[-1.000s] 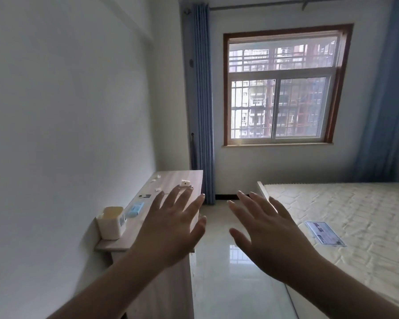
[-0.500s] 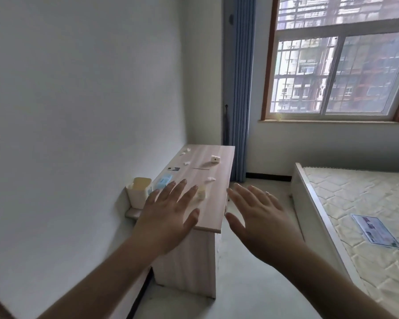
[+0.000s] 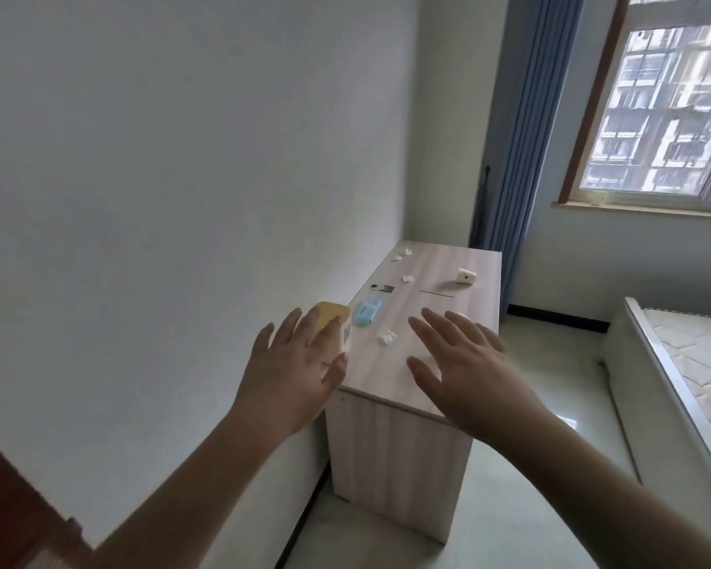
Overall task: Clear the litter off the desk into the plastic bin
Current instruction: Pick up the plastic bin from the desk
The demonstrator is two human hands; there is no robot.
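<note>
Reaching forward, both hands were held out over the near end of the desk (image 3: 436, 322), palms down, fingers spread and straight, neither holding anything. Left hand (image 3: 292, 367) was in front of the bin (image 3: 335, 316), hiding most of it; whether it touched the bin could not be told. Bin: pale plastic with a yellowish open top, at the near left corner of the desk by the wall. That position probably suits sweeping or dropping litter into it from the desktop. Right hand (image 3: 464, 371) hovered above the near right part of the desktop, contact not discernible.

Litter on desk, none yet in the bin as far as seen:
- crumpled white scrap (image 3: 386, 336) between the two hands, nearest;
- further white scraps (image 3: 407, 278) towards the far left end, near the wall;
- small cream box (image 3: 466, 276) with a dark dot, far right;
- a thin dark line beyond the right hand's fingers, identity unclear.

Also on desk: blue pack (image 3: 367, 311) just beside the bin, and a small dark card (image 3: 381, 287) behind it. Whether these count as litter is uncertain.

Surroundings: white wall left, blue curtain (image 3: 522, 137) and window (image 3: 670, 104) beyond, bed (image 3: 682, 363) right, well apart from the desk. Judgement: nothing blocked the nearest scrap; the pack lay between bin and far scraps.
</note>
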